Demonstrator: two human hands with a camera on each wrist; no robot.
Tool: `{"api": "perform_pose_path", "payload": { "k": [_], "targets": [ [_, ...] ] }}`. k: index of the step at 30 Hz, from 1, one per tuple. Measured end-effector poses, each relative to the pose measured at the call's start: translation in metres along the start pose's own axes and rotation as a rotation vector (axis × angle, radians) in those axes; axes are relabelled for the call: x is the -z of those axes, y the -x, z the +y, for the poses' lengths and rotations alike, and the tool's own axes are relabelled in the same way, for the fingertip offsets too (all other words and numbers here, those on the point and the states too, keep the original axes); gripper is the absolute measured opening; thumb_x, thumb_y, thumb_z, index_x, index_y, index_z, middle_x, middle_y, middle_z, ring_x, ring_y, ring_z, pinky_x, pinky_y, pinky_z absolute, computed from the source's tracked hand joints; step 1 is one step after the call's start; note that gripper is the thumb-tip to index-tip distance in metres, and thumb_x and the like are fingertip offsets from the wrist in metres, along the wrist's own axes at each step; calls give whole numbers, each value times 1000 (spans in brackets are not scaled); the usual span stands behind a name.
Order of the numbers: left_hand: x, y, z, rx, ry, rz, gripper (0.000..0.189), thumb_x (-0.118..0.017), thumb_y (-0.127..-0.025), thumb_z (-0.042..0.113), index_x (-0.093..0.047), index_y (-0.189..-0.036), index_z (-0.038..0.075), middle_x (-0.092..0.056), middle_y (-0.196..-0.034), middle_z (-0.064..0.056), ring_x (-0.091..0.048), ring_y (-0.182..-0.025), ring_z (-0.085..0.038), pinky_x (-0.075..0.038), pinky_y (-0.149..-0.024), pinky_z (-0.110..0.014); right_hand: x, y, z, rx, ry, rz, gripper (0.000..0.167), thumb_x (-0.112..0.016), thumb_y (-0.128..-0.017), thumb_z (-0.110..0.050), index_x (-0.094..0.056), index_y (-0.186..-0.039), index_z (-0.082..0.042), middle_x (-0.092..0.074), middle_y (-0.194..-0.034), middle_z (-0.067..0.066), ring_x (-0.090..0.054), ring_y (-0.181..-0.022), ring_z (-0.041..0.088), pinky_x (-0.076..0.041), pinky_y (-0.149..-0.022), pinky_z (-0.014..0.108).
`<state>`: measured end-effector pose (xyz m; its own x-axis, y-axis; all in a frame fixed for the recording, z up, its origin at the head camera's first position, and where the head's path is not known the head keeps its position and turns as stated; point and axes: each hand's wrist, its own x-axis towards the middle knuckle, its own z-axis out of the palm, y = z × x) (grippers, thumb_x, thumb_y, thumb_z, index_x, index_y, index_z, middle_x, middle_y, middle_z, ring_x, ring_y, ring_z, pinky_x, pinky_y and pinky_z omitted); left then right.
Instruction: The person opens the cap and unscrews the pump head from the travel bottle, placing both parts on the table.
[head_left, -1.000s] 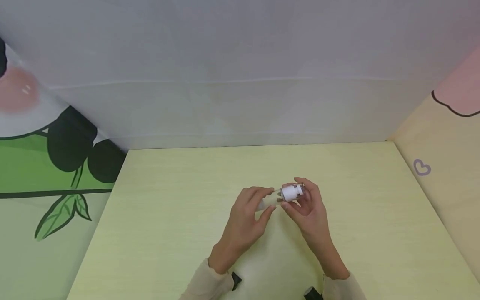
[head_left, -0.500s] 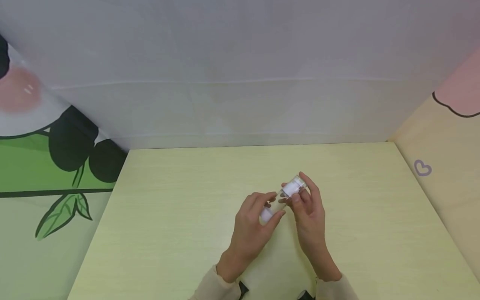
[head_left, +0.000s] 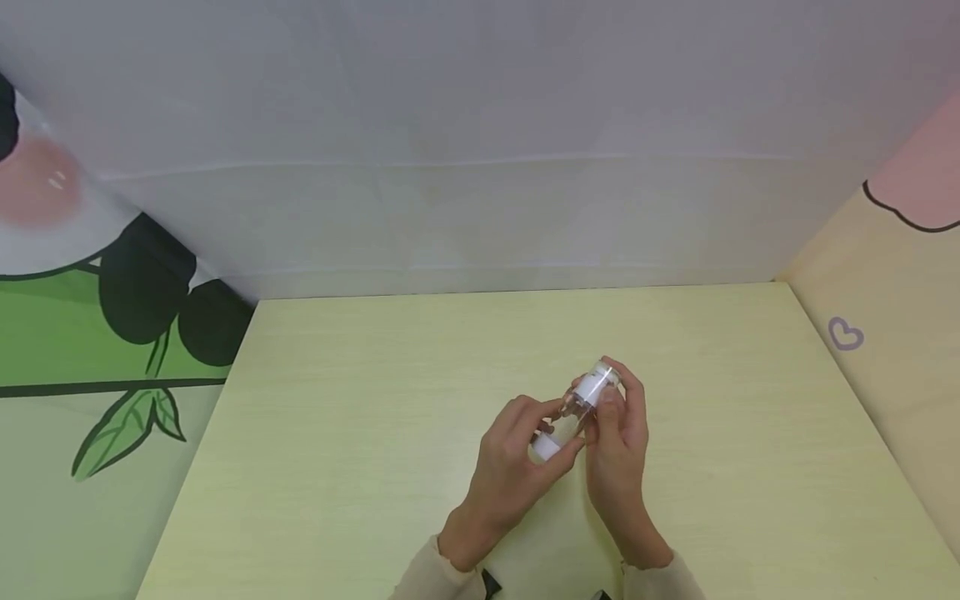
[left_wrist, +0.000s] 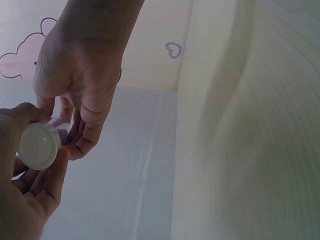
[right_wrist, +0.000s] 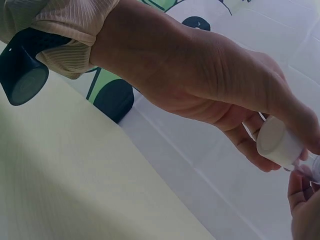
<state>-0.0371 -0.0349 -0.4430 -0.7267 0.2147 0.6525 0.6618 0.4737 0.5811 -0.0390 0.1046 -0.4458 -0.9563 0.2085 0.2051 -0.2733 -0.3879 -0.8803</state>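
A small clear cylindrical bottle (head_left: pixel 567 427) with a white part at each end is held slantwise above the table. My left hand (head_left: pixel 517 458) grips its near part, thumb on one side and fingers on the other, around the white end (head_left: pixel 546 447). Farther up, my right hand (head_left: pixel 619 454) holds the bottle by the white section (head_left: pixel 595 383), thumb lying on its front. From the left wrist, the near end appears as a round white disc (left_wrist: pixel 39 146) between finger and thumb. Small dark details show mid-bottle, too blurred to name.
A pale yellow-green table (head_left: pixel 360 417) spreads beneath both hands. A grey-white wall (head_left: pixel 480 217) closes off the back, with painted side panels left and right. Black wrist cameras (right_wrist: pixel 30 67) sit at the beige sleeves.
The bottle has turned from nearly level to a steeper slant, far end pointing up and right. Both hands have come nearer the body, the left one also shifting right.
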Motion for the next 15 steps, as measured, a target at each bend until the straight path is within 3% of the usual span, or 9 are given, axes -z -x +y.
{"api": "perform_pose_path", "payload": {
  "k": [10, 15],
  "targets": [
    [-1, 1, 0, -38, 9, -27, 42, -89, -82, 15, -70, -117, 7, -63, -93, -2, -69, -84, -9, -54, -73, -7, -4, 1, 3, 10, -28, -12, 32, -36, -115, -16, -39, -145, -6, -56, -112, 7, -65, -99, 16, -58, -89, 21],
    [0, 4, 1, -64, 12, -44, 43, -90, -80, 14, -70, -118, 7, -63, -91, -1, -67, -82, -9, -53, -74, -7, -1, -2, 0, -3, -64, 16, 33, -36, -115, -20, -39, -145, -9, -52, -109, 7, -67, -87, 15, -59, -82, 22]
  ]
}}
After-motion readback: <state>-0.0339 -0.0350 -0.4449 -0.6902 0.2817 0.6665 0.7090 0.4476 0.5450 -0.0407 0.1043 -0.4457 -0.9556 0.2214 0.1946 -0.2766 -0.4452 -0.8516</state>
